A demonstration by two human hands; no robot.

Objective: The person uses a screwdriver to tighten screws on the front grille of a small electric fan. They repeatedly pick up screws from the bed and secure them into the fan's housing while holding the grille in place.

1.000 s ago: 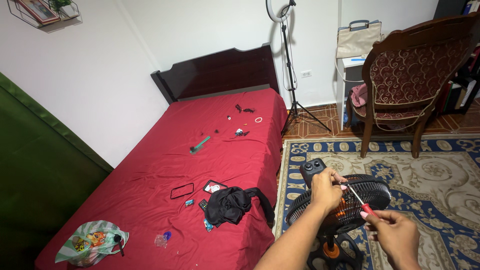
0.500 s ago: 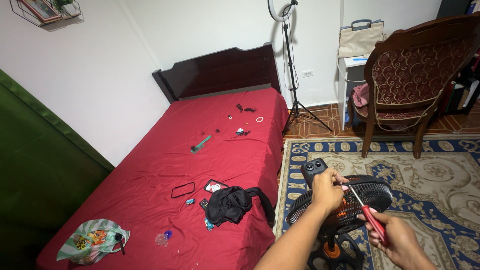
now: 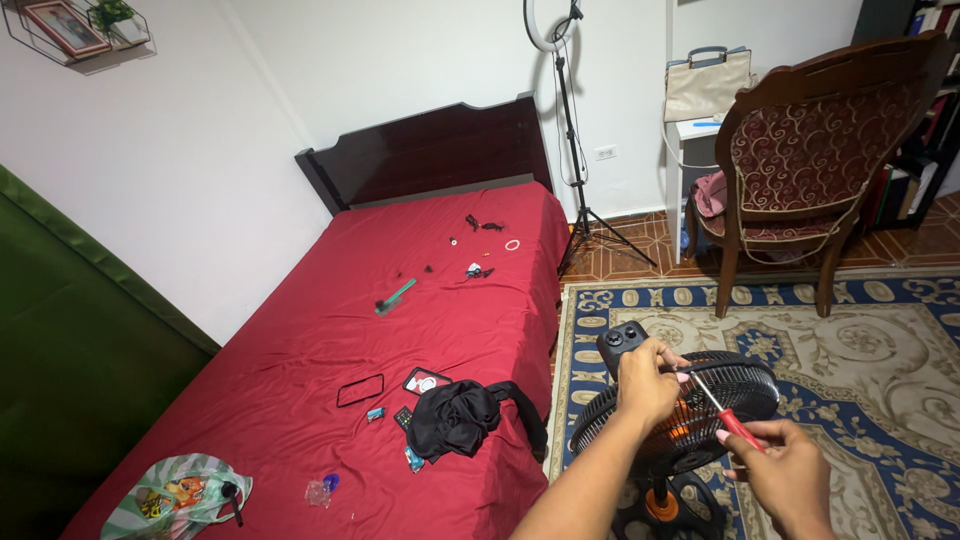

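While I look down from the head camera, a black pedestal fan [image 3: 690, 420] stands on the patterned rug [image 3: 880, 340] at the lower right of the frame, its round wire grille tilted upward toward me. My left hand [image 3: 648, 383] is closed over the top rim of the grille beside the fan's dark control housing [image 3: 622, 344], apparently to keep the fan head from turning. My right hand [image 3: 790, 470], lower and further right, is clamped around the red handle of a screwdriver [image 3: 722, 410]; its thin shaft runs up and to the left, so the tip meets the grille just beside my left fingers. To the left lies a bed [image 3: 300, 400] with a red cover, carrying small scattered parts, a crumpled black cloth [image 3: 455, 418] near its lower edge and a patterned bag [image 3: 180, 495] at lower left. A carved wooden chair [image 3: 820, 170] stands at upper right, and a ring light on a stand [image 3: 570, 120] rises at top centre.
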